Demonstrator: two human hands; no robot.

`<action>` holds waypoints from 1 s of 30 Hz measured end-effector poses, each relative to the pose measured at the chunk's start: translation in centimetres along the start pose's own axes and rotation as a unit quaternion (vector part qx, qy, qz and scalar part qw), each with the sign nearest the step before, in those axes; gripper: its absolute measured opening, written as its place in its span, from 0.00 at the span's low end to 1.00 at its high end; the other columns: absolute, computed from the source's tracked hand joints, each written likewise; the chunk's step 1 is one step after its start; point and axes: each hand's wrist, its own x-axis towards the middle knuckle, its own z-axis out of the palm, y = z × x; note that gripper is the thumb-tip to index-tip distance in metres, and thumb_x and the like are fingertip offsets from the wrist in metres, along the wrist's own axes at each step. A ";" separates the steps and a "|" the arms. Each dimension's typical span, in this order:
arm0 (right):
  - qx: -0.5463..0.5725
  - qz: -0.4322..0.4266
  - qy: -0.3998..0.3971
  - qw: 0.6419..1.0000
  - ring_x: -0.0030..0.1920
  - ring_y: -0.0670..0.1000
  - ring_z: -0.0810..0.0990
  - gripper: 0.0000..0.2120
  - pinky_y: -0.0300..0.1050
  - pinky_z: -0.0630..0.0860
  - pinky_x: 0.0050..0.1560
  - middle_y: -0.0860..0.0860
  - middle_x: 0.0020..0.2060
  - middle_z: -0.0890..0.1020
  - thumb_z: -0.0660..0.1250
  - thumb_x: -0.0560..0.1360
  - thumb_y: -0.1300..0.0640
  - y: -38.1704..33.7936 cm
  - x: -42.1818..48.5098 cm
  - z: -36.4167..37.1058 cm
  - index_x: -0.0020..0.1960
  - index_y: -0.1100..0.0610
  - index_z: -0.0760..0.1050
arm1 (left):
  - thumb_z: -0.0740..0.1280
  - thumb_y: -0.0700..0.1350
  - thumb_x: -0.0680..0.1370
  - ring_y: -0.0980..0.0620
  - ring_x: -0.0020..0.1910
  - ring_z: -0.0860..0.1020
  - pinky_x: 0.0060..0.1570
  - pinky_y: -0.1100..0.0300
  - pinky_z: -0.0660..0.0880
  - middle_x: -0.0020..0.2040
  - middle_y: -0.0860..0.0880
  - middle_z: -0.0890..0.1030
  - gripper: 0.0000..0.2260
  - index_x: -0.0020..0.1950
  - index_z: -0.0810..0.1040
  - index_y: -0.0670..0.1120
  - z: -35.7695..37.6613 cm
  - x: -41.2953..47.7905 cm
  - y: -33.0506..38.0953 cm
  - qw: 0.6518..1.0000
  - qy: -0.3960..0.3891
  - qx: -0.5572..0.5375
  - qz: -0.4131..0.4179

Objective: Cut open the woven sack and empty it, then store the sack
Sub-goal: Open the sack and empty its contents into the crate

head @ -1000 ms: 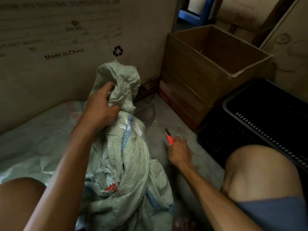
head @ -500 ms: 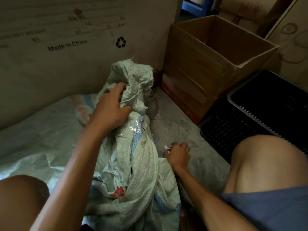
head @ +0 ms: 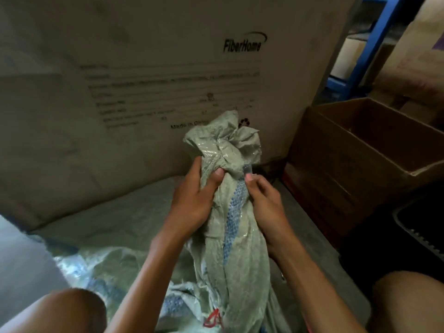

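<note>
A pale green woven sack (head: pixel 242 248) with a blue stripe stands upright between my knees, its top bunched into a tied neck (head: pixel 225 143). My left hand (head: pixel 194 200) grips the sack just below the neck from the left, thumb pressed into the fabric. On the right side my right hand (head: pixel 266 207) closes on the sack, its thumb at the tie. A small dark shiny bit (head: pixel 247 168) shows just above that thumb; I cannot tell what it is. No red cutter handle shows in either hand.
A large printed cardboard carton (head: pixel 144 92) stands right behind the sack. An open brown cardboard box (head: pixel 360 150) sits to the right, with a black plastic crate (head: pixel 422 227) in front of it. Flattened sacks (head: pixel 115 227) lie on the floor at left. My knees frame the bottom corners.
My right hand left the floor and came up to the sack's neck; the red cutter seen a second ago is out of sight. My left hand slid just below the neck. The view tilted upward.
</note>
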 end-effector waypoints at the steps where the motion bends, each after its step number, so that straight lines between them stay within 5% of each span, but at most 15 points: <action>1: -0.012 -0.018 -0.002 1.000 0.49 0.53 0.84 0.11 0.55 0.78 0.56 0.59 0.47 0.85 0.64 0.81 0.51 -0.2 0.0 0.5 0.50 0.59 0.79 | 0.61 0.58 0.83 0.56 0.61 0.78 0.58 0.57 0.73 0.60 0.61 0.80 0.16 0.69 0.72 0.57 -0.7 -0.2 -0.1 0.999 0.018 0.030 0.004; 4: -0.051 -0.066 -0.005 0.996 0.44 0.53 0.81 0.09 0.53 0.78 0.48 0.63 0.47 0.83 0.66 0.80 0.52 -0.7 0.0 1.2 0.49 0.58 0.77 | 0.58 0.59 0.83 0.49 0.63 0.79 0.60 0.51 0.76 0.65 0.55 0.81 0.19 0.72 0.71 0.56 -2.4 -0.6 -0.6 0.993 0.054 0.101 -0.010; 9: -0.131 -0.141 0.044 0.980 0.38 0.51 0.75 0.08 0.52 0.74 0.38 0.65 0.41 0.80 0.69 0.77 0.48 -1.0 0.3 1.1 0.47 0.52 0.76 | 0.57 0.53 0.85 0.43 0.65 0.77 0.52 0.57 0.69 0.68 0.50 0.80 0.18 0.76 0.69 0.57 -3.5 -1.3 0.2 0.972 0.117 0.200 -0.041; 13: -0.189 -0.205 0.112 0.954 0.30 0.40 0.70 0.05 0.42 0.68 0.32 0.48 0.32 0.76 0.69 0.78 0.52 -0.8 0.0 1.0 0.46 0.51 0.75 | 0.60 0.52 0.84 0.46 0.55 0.83 0.46 0.57 0.74 0.57 0.51 0.86 0.15 0.70 0.77 0.57 -3.5 -1.0 -0.2 0.969 0.145 0.200 0.012; 16: -0.169 -0.156 0.090 0.969 0.37 0.45 0.76 0.05 0.42 0.72 0.38 0.50 0.37 0.80 0.67 0.79 0.56 -0.8 -0.4 0.7 0.45 0.54 0.75 | 0.63 0.47 0.84 0.53 0.53 0.83 0.53 0.53 0.79 0.54 0.54 0.86 0.10 0.62 0.80 0.55 -3.4 -0.6 -0.8 0.996 0.087 0.034 0.015; 18: -0.015 -0.007 0.034 0.999 0.44 0.53 0.78 0.08 0.45 0.74 0.44 0.54 0.41 0.82 0.66 0.79 0.55 -1.9 -0.1 -0.2 0.42 0.55 0.78 | 0.63 0.45 0.83 0.52 0.53 0.84 0.54 0.53 0.80 0.53 0.51 0.86 0.08 0.59 0.80 0.53 -3.5 -0.6 -0.4 0.990 0.005 -0.131 -0.043; 20: 0.141 0.135 -0.041 0.980 0.51 0.59 0.81 0.19 0.48 0.76 0.54 0.59 0.48 0.84 0.66 0.76 0.43 -3.8 0.2 -1.0 0.46 0.59 0.82 | 0.62 0.50 0.83 0.48 0.52 0.85 0.52 0.54 0.80 0.55 0.43 0.86 0.12 0.61 0.80 0.48 -3.6 -0.7 0.6 0.948 -0.047 -0.290 -0.121; 22: 0.140 0.160 -0.097 0.972 0.46 0.57 0.86 0.28 0.47 0.81 0.50 0.60 0.44 0.86 0.65 0.75 0.37 -5.6 0.5 -1.1 0.51 0.63 0.83 | 0.59 0.58 0.82 0.44 0.56 0.84 0.57 0.50 0.79 0.58 0.38 0.85 0.23 0.64 0.80 0.42 -3.5 -0.8 1.3 0.889 -0.060 -0.414 -0.184; 24: 0.053 0.109 -0.104 0.987 0.42 0.54 0.88 0.24 0.44 0.82 0.43 0.57 0.40 0.88 0.68 0.76 0.43 -6.0 0.8 -0.4 0.51 0.65 0.83 | 0.60 0.61 0.81 0.43 0.58 0.84 0.59 0.49 0.79 0.58 0.40 0.86 0.25 0.64 0.80 0.43 -3.3 -0.9 1.9 0.877 -0.068 -0.430 -0.201; 26: -0.029 0.038 -0.069 0.997 0.45 0.55 0.86 0.23 0.46 0.82 0.48 0.60 0.43 0.87 0.70 0.76 0.47 -6.0 1.1 0.0 0.49 0.70 0.80 | 0.65 0.54 0.81 0.45 0.54 0.86 0.55 0.51 0.82 0.55 0.41 0.87 0.18 0.61 0.81 0.42 -3.1 -0.6 1.9 0.903 -0.040 -0.387 -0.181; 28: -0.110 -0.074 -0.039 0.990 0.34 0.50 0.76 0.21 0.40 0.75 0.40 0.57 0.30 0.77 0.70 0.77 0.48 -5.4 1.5 -0.5 0.37 0.65 0.72 | 0.67 0.50 0.81 0.44 0.51 0.87 0.51 0.50 0.84 0.51 0.42 0.88 0.10 0.51 0.81 0.43 -3.2 0.0 1.6 0.930 0.020 -0.331 -0.158; 30: -0.209 -0.168 -0.011 0.963 0.30 0.45 0.65 0.22 0.36 0.65 0.33 0.49 0.26 0.66 0.68 0.78 0.51 -4.9 1.3 -0.8 0.33 0.60 0.64 | 0.68 0.49 0.81 0.40 0.56 0.84 0.59 0.42 0.81 0.53 0.42 0.87 0.11 0.39 0.77 0.48 -3.5 0.5 0.9 0.948 0.059 -0.284 -0.131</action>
